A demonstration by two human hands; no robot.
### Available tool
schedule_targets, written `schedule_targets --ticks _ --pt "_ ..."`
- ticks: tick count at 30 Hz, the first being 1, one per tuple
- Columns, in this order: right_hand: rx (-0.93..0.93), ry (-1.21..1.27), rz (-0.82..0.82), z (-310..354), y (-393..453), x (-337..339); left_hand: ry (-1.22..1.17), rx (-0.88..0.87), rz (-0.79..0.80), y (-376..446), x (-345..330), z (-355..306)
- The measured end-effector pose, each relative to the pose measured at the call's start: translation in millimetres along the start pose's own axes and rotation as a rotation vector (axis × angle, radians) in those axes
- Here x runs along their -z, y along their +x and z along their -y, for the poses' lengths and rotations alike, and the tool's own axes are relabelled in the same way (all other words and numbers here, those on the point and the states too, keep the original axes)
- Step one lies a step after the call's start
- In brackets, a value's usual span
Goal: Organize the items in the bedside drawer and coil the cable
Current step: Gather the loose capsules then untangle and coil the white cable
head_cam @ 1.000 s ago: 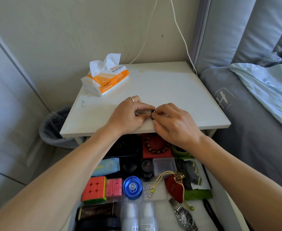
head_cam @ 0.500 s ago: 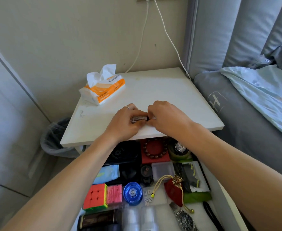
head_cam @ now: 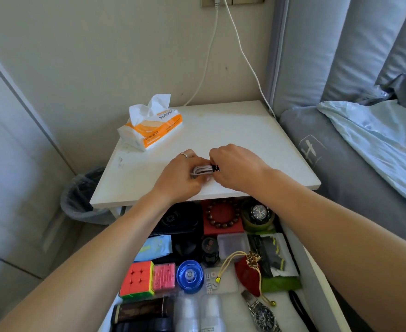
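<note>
A small coiled white cable [head_cam: 200, 170] with a black strap at its right end sits between my two hands over the front of the white bedside table [head_cam: 269, 149]. My left hand [head_cam: 184, 178] grips the coil from the left, a ring on one finger. My right hand [head_cam: 235, 170] pinches the black strap end from the right. Below the table the drawer [head_cam: 317, 271] stands pulled out, filled with a colour cube [head_cam: 138, 279], a pink maze box [head_cam: 164, 276], a blue yo-yo [head_cam: 189, 276], a bead bracelet on a red box [head_cam: 222, 218] and a black watch [head_cam: 258, 213].
An orange-and-white tissue pack [head_cam: 151, 128] lies at the table's back left. Two white cords [head_cam: 242, 56] hang from a wall socket. A bin [head_cam: 82, 200] stands left of the table, and the grey bed [head_cam: 365, 176] with a blue blanket is at the right. A steel watch [head_cam: 264, 315] lies at the drawer front.
The view has tilted up, showing the wall socket. My hands have parted slightly, so the white coil and its black strap now show between them.
</note>
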State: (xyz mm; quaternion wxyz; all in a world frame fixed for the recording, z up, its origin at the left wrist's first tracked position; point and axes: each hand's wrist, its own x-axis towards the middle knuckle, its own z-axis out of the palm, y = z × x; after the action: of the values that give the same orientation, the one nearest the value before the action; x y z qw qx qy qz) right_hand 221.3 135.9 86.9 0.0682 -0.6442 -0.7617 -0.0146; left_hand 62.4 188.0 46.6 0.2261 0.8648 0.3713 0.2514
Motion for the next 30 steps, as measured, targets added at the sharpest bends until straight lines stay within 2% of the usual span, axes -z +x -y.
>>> schedule_targets --ticks 5,10,13,15,17,20,25,28,30 --pt "0.088 -0.087 -0.062 4 -19 -12 0.072 0.026 -0.009 -11 -3 -11" --pt "0.082 0.302 -0.174 13 -75 -8 0.082 -0.057 -0.03 -62 5 -40" --pt "0.118 0.416 -0.244 25 -120 -11 -0.009 -0.109 -0.052 -107 4 -58" --pt "0.109 0.424 -0.226 32 -147 -11 -0.046 -0.125 -0.084 -136 -1 -67" --pt "0.116 0.369 -0.139 41 -170 -7 -0.033 -0.144 -0.132 -161 -5 -76" --pt "0.137 0.151 -0.043 60 -202 0 -0.031 -0.145 -0.111 -194 -8 -90" --pt "0.202 0.061 -0.038 79 -239 -1 -0.205 -0.053 0.05 -231 -1 -117" --pt "0.18 0.067 -0.021 82 -254 1 -0.444 0.174 0.217 -232 7 -128" --pt "0.153 0.103 -0.001 80 -255 -1 -0.496 0.279 0.255 -225 6 -128"
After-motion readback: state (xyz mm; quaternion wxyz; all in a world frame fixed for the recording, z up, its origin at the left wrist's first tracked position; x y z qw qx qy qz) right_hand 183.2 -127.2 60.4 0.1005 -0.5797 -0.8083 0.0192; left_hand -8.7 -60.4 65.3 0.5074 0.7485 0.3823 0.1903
